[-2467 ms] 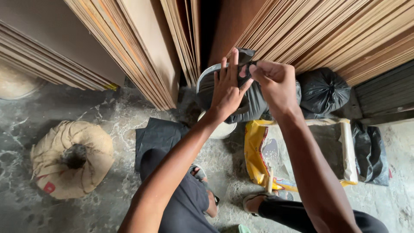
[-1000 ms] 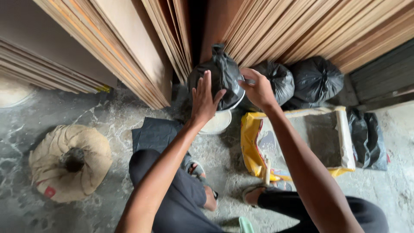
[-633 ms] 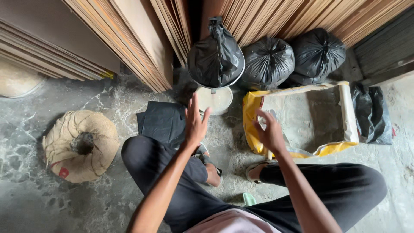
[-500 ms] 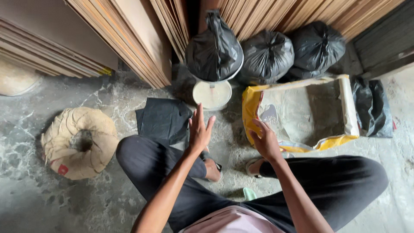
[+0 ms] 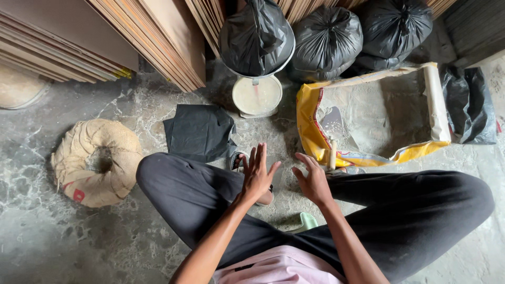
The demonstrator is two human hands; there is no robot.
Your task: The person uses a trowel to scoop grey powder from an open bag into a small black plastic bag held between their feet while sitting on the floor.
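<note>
My left hand (image 5: 257,173) and my right hand (image 5: 312,180) hover empty over my knees, fingers spread, palms turned toward each other. Straight ahead a filled black plastic bag (image 5: 255,36) rests on the pan of a small white weighing scale (image 5: 257,95). To the right lies an open yellow sack (image 5: 368,113) of grey powder with a scoop (image 5: 332,138) stuck in it, closest to my right hand. A flat stack of black bags (image 5: 200,131) lies on the floor by my left knee.
Two more tied black bags (image 5: 327,37) (image 5: 395,26) lean against stacked plywood sheets (image 5: 158,37) at the back. A rolled burlap sack (image 5: 97,160) sits at the left. Another black bag (image 5: 471,105) lies far right. The floor is grey marbled stone.
Both hands held the black bag up, set it on the scale, let go and drew back toward my knees. The view tilted downward.
</note>
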